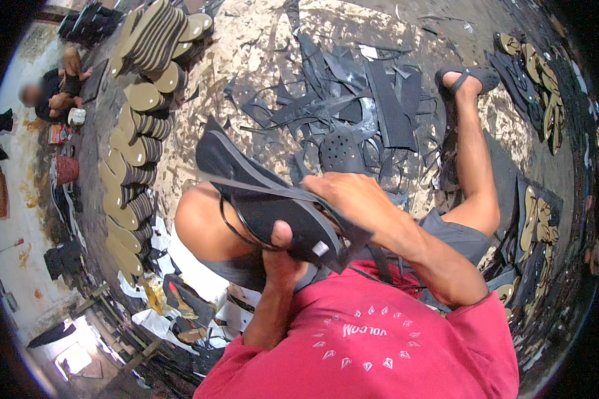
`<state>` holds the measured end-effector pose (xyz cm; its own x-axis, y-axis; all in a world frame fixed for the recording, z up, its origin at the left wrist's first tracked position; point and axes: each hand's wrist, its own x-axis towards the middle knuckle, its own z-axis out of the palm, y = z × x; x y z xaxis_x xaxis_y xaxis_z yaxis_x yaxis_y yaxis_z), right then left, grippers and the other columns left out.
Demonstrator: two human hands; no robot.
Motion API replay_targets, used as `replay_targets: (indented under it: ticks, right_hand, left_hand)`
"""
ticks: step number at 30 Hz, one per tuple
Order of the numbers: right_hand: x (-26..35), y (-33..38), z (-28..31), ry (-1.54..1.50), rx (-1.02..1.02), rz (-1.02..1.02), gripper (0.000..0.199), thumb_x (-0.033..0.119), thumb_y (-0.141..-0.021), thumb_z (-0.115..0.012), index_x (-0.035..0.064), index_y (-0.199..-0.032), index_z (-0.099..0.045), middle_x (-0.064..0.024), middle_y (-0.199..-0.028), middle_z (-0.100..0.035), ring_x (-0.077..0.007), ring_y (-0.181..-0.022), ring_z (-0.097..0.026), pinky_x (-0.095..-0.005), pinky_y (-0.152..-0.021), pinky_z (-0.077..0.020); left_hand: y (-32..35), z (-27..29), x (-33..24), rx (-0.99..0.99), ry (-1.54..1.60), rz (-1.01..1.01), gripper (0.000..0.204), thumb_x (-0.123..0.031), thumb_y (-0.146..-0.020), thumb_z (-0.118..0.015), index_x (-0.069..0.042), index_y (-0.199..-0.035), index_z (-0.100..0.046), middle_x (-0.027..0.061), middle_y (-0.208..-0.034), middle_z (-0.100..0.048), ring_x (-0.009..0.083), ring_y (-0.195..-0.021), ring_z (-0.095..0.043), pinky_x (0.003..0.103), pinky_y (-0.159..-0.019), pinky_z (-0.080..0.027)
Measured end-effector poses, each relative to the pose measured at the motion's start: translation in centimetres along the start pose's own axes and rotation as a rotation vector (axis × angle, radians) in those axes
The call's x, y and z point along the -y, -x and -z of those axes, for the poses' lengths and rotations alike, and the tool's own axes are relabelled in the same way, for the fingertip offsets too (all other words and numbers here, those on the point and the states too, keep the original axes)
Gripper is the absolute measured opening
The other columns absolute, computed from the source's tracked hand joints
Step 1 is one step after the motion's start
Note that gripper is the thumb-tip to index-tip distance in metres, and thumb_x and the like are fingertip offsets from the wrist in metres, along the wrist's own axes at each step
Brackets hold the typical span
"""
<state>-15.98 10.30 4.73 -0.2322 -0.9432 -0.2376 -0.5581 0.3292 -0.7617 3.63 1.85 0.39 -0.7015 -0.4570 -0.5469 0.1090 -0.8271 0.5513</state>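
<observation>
A black flip-flop point(303, 219) with a grey layer along its edge and a small white label is tilted above my lap. My left hand point(283, 259) grips it from below, thumb pressed on the footbed near the label. Its thin dark strap point(234, 223) loops out beside my left knee. My right hand point(356, 199) is closed at the flip-flop's right edge, where a dark flap of material sticks out under the wrist. Whatever sits inside the right fingers is hidden.
Black sheet scraps point(393, 100) litter the floor ahead, near a grey clog point(343, 151). Stacks of olive soles point(136, 143) line the left side. Flip-flops point(551, 100) lie in rows at the right. Another person point(63, 93) sits at the far left, near a red basket point(66, 170).
</observation>
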Motion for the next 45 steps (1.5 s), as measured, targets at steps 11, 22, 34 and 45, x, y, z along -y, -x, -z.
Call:
replay_targets:
  ticks: [11,22,34,45]
  right_hand:
    - [1.5,-16.8,-2.1,-0.03,-0.405,0.021,0.03,0.018,-0.088,-0.064,0.0119,-0.118,-0.061,-0.0232,-0.098,-0.07,-0.0422,-0.095,-0.07,-0.0536,-0.078,-0.0552]
    - [0.7,-3.5,7.6,-0.698,-0.319,-0.004,0.039,0.033,-0.1,-0.07,0.0008,-0.122,-0.068,-0.0104,-0.095,-0.075,-0.0148,-0.083,-0.07,-0.034,-0.075,-0.0558]
    - [-1.3,5.7,-3.1,-0.216,-0.51,0.053,0.039,0.01,-0.085,-0.077,0.0037,-0.12,-0.062,-0.0208,-0.106,-0.071,-0.0394,-0.099,-0.071,-0.0429,-0.082,-0.057]
    - [-1.5,4.6,-1.0,0.044,-0.245,0.153,0.045,0.011,-0.077,-0.077,0.0104,-0.118,-0.058,-0.0147,-0.095,-0.06,-0.0411,-0.088,-0.064,-0.0514,-0.074,-0.0555]
  left_hand:
    - [0.9,1.1,-0.5,0.067,-0.056,-0.076,0.061,-0.04,-0.086,-0.082,-0.01,-0.133,-0.057,0.0034,-0.116,-0.064,0.0209,-0.105,-0.066,0.041,-0.094,-0.057]
    - [-0.6,-2.9,-6.2,0.244,-0.859,-0.183,0.049,-0.015,-0.094,-0.073,0.0,-0.137,-0.054,0.0086,-0.129,-0.064,0.0175,-0.114,-0.063,0.035,-0.098,-0.053]
    - [-0.7,-7.4,-10.4,0.218,-0.713,-0.082,0.048,-0.049,-0.103,-0.062,-0.002,-0.106,-0.067,0.0003,-0.094,-0.067,0.0069,-0.079,-0.061,0.024,-0.069,-0.051]
    - [1.7,-6.1,-9.9,0.262,-0.811,-0.056,0.052,-0.049,-0.097,-0.07,0.001,-0.112,-0.066,0.0012,-0.096,-0.066,0.0103,-0.087,-0.061,0.027,-0.077,-0.052]
